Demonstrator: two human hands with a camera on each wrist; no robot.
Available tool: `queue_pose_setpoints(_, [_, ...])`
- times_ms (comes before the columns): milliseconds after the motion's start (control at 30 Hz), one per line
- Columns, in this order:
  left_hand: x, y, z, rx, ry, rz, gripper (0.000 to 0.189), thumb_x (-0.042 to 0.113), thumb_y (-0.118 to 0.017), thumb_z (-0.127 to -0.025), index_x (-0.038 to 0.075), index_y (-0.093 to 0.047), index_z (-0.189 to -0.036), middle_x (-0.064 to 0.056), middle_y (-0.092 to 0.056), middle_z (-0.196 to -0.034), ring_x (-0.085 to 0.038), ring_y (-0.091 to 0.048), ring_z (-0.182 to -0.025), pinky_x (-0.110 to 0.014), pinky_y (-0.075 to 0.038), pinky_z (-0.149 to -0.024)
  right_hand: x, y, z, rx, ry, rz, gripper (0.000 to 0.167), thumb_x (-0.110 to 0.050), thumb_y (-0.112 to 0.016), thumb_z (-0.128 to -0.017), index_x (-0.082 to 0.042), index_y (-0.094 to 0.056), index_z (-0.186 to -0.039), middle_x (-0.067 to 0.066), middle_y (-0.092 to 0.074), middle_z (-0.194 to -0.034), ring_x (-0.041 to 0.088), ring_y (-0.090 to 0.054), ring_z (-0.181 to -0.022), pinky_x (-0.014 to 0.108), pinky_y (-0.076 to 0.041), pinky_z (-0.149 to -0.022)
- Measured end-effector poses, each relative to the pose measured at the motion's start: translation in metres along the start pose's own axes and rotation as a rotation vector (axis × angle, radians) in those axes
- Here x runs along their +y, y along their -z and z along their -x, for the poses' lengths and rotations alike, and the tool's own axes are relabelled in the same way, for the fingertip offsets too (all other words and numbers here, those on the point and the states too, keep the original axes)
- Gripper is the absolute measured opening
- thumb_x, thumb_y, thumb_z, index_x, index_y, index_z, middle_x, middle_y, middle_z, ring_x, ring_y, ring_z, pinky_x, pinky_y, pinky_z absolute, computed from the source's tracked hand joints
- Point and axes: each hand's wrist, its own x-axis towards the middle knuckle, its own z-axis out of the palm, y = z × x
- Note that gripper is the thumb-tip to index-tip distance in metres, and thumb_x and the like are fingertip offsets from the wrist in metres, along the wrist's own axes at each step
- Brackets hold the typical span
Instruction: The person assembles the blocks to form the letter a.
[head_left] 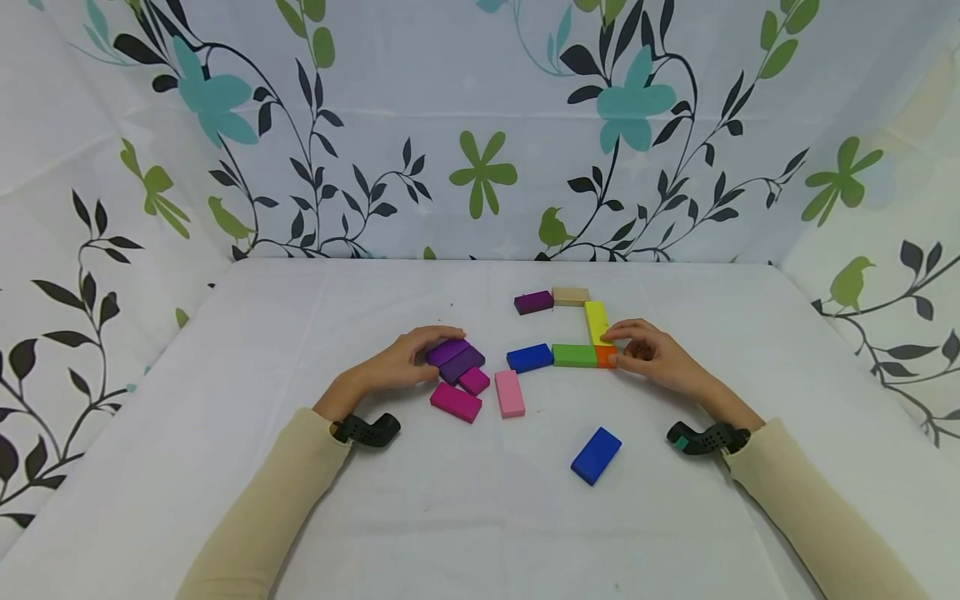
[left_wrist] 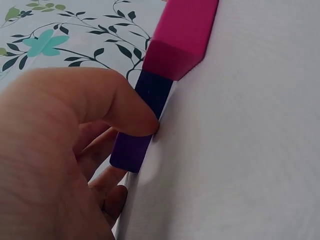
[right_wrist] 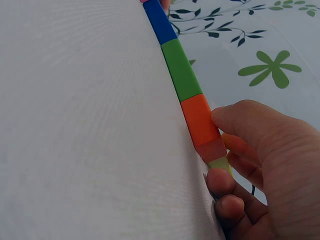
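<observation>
My left hand (head_left: 412,358) curls around two purple blocks, a violet block (head_left: 447,352) and a darker purple block (head_left: 462,364) lying side by side. In the left wrist view its thumb lies across the purple pieces. My right hand (head_left: 651,357) has its thumb at the end of an orange block (head_left: 605,357) and its index finger on a yellow block (head_left: 596,321). A green block (head_left: 574,356) touches the orange one, and a blue block (head_left: 529,357) continues that row. Behind the yellow piece, a beige block (head_left: 571,297) and a plum block (head_left: 533,302) extend leftward.
Near my left hand lie a small magenta block (head_left: 474,382), a larger magenta block (head_left: 456,402) and a light pink block (head_left: 510,394). Another blue block (head_left: 596,456) lies closer to me. The white-covered table (head_left: 480,517) meets a patterned cloth backdrop (head_left: 420,108).
</observation>
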Motion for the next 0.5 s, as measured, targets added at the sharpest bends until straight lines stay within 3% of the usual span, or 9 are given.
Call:
queue_pose_setpoints(300, [-0.0045, 0.0062, 0.0020, 0.010, 0.030, -0.013, 0.061, 0.004, -0.061, -0.084, 0.010, -0.046, -0.143, -0.012, -0.040, -0.147, -0.033, -0.033, -0.139, -0.053, -0.032, -0.111, -0.0014, -0.0003, 0.0009, 0.005, -0.005, 0.005, 0.033, -0.002, -0.067, -0.090, 0.000, -0.062, -0.123, 0.019, -0.048, -0.132, 0.014, -0.050, -0.082, 0.018, -0.043, -0.069])
queue_pose_setpoints(500, [-0.0079, 0.0097, 0.0035, 0.033, 0.005, -0.027, 0.060, 0.009, -0.068, -0.083, 0.010, -0.050, -0.140, -0.010, -0.046, -0.144, -0.030, -0.039, -0.134, -0.050, -0.035, -0.108, -0.0011, -0.0002, 0.0005, 0.001, -0.004, 0.008, 0.033, -0.002, -0.067, -0.090, 0.000, -0.062, -0.123, 0.019, -0.048, -0.133, 0.014, -0.050, -0.083, 0.018, -0.043, -0.069])
